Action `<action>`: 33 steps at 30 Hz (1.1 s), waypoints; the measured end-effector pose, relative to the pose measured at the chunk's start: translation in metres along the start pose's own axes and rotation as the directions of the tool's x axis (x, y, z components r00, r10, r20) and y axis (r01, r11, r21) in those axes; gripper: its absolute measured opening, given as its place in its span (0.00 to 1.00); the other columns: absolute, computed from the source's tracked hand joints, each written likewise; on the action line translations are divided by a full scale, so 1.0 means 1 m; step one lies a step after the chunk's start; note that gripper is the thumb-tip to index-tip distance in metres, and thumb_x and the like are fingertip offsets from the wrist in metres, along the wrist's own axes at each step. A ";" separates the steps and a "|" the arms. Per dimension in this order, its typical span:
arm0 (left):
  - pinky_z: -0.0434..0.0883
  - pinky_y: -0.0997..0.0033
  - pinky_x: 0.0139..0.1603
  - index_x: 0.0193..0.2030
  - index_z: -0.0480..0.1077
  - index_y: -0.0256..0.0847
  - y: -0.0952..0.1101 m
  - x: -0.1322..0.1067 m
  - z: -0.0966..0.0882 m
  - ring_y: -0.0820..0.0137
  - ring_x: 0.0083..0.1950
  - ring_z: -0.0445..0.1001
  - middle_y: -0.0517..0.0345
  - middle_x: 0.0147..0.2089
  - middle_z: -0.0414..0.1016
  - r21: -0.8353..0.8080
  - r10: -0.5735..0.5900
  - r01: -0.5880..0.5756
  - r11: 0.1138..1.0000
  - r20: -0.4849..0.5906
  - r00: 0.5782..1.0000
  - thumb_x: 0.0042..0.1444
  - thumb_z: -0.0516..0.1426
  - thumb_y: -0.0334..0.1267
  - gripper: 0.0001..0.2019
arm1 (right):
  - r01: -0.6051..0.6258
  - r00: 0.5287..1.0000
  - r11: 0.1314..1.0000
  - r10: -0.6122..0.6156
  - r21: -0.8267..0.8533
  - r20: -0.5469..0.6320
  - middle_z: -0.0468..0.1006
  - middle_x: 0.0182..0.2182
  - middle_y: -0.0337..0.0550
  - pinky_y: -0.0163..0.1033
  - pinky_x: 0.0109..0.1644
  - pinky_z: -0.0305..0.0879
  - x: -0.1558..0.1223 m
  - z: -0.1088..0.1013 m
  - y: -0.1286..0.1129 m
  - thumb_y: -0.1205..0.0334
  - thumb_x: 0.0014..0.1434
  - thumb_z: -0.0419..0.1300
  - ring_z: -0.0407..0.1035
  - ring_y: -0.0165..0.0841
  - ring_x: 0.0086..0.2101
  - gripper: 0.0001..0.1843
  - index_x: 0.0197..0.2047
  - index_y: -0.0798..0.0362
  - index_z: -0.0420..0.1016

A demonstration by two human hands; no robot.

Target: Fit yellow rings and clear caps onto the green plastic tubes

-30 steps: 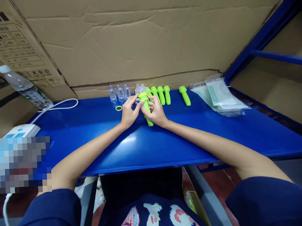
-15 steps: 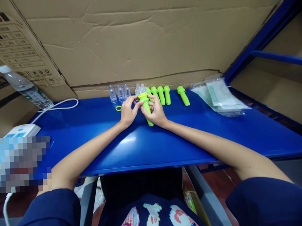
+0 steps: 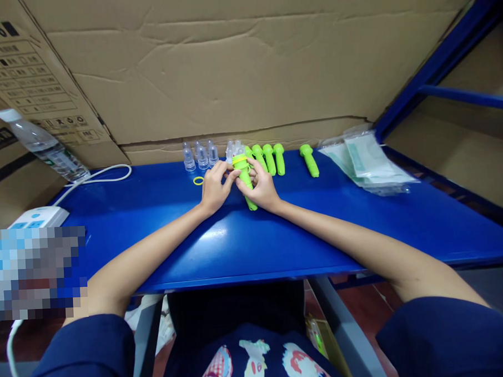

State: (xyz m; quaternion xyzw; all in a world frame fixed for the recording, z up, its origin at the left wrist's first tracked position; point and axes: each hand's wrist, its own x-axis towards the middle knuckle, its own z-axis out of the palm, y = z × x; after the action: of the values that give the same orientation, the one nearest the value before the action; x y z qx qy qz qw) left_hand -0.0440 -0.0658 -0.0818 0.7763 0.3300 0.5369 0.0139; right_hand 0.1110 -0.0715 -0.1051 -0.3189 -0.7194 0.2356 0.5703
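My right hand (image 3: 262, 185) is wrapped round a green flashlight-shaped body (image 3: 245, 180), its wide head pointing away from me and its narrow end towards me. A yellow ring (image 3: 239, 158) circles the head. My left hand (image 3: 215, 184) is closed, thumb and fingertips at the left side of the head, near the ring. A loose yellow ring (image 3: 198, 181) lies just left of my left hand. Clear plastic bottle-shaped caps (image 3: 200, 156) stand behind it, with more clear caps (image 3: 234, 148) behind the held body. Several similar green bodies (image 3: 269, 159) lie behind my right hand.
Another green body (image 3: 309, 161) lies apart on the blue table (image 3: 254, 249). Clear plastic packets (image 3: 369, 161) are at the right. A water bottle (image 3: 45, 147), a white cable (image 3: 105, 175) and a power strip (image 3: 36, 220) are at the left. Cardboard (image 3: 246, 77) walls the back.
The ring on the held body appears to sit more evenly round the head. The lone green body at the right has rolled slightly. Both hands have barely moved.
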 end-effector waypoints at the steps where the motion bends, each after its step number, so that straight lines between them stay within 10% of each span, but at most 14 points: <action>1: 0.64 0.69 0.36 0.33 0.67 0.40 0.000 0.000 0.001 0.71 0.33 0.70 0.57 0.32 0.71 -0.007 -0.008 0.008 1.000 -0.003 1.000 0.67 0.49 0.56 0.22 | -0.002 1.000 1.000 0.002 0.007 -0.002 0.80 0.39 0.49 0.43 0.37 0.77 0.000 0.000 0.000 0.44 0.56 0.66 0.77 0.36 0.31 0.38 0.62 0.53 0.59; 10: 0.69 0.66 0.42 0.54 0.67 0.39 -0.002 -0.004 0.004 0.66 0.40 0.74 0.50 0.42 0.75 -0.057 -0.045 0.047 0.997 0.032 0.998 0.68 0.47 0.56 0.23 | -0.017 1.000 1.000 0.017 0.020 0.022 0.79 0.36 0.45 0.41 0.30 0.74 0.000 0.000 -0.009 0.44 0.58 0.64 0.72 0.33 0.26 0.37 0.63 0.49 0.55; 21: 0.66 0.68 0.39 0.39 0.72 0.39 -0.003 -0.001 0.003 0.67 0.38 0.75 0.53 0.36 0.77 -0.017 -0.008 0.008 1.000 0.038 0.999 0.68 0.46 0.55 0.23 | 0.060 0.998 0.996 -0.057 -0.070 0.034 0.68 0.25 0.37 0.39 0.22 0.65 -0.002 -0.002 -0.019 0.47 0.64 0.59 0.62 0.30 0.19 0.35 0.69 0.44 0.53; 33: 0.69 0.67 0.42 0.49 0.67 0.41 0.001 -0.003 0.005 0.71 0.35 0.72 0.54 0.41 0.74 -0.095 -0.055 0.051 0.994 -0.035 0.998 0.66 0.52 0.53 0.17 | 0.050 0.999 0.999 -0.049 -0.023 0.018 0.70 0.29 0.36 0.37 0.20 0.65 -0.002 0.000 -0.010 0.45 0.62 0.61 0.65 0.28 0.19 0.31 0.60 0.44 0.53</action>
State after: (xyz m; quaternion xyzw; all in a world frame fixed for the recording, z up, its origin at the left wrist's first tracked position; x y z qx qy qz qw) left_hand -0.0397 -0.0663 -0.0865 0.7556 0.3250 0.5657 0.0584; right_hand 0.1098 -0.0793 -0.0993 -0.3056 -0.7347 0.2158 0.5659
